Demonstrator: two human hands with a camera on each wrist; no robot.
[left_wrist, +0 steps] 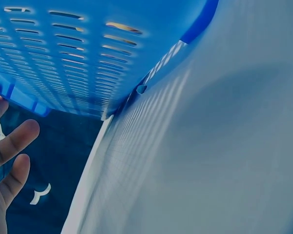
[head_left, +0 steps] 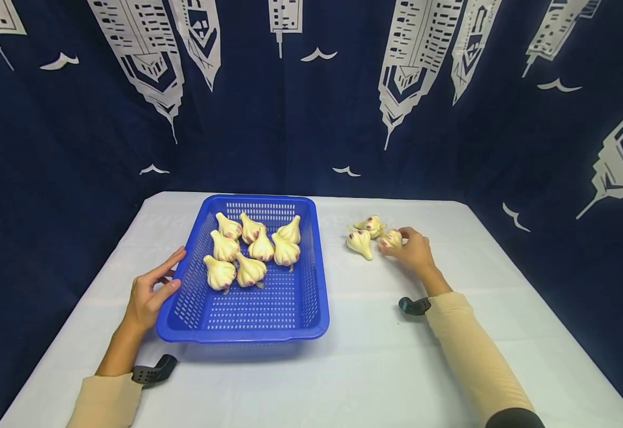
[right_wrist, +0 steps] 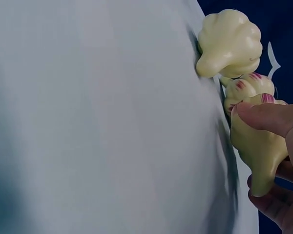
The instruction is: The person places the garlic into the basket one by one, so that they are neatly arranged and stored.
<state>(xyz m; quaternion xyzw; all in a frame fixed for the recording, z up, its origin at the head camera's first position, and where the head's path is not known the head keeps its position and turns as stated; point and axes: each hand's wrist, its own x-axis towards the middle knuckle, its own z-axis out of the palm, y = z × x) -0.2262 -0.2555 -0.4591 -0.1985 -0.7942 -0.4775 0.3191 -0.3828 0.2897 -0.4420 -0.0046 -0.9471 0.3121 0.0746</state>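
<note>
My right hand [head_left: 417, 254] pinches a cream garlic bulb [head_left: 390, 239] with purple streaks, thumb on one side and fingers on the other. In the right wrist view the neck of this held bulb [right_wrist: 259, 141] points down between the fingers. Right beside it on the table lie two more, one garlic bulb [head_left: 361, 242] nearer and another garlic bulb [head_left: 370, 224] behind. My left hand [head_left: 148, 297] rests at the left rim of a blue plastic basket [head_left: 252, 312], its fingers extended along the edge. Several garlic bulbs [head_left: 260, 246] lie in the basket's far and middle part.
A white cloth covers the table [head_left: 370, 345]. Behind and beside it hangs a dark blue curtain [head_left: 290, 119] with white building prints. A black wrist device [head_left: 153, 371] sits on the left wrist, and a similar device [head_left: 414, 306] on the right.
</note>
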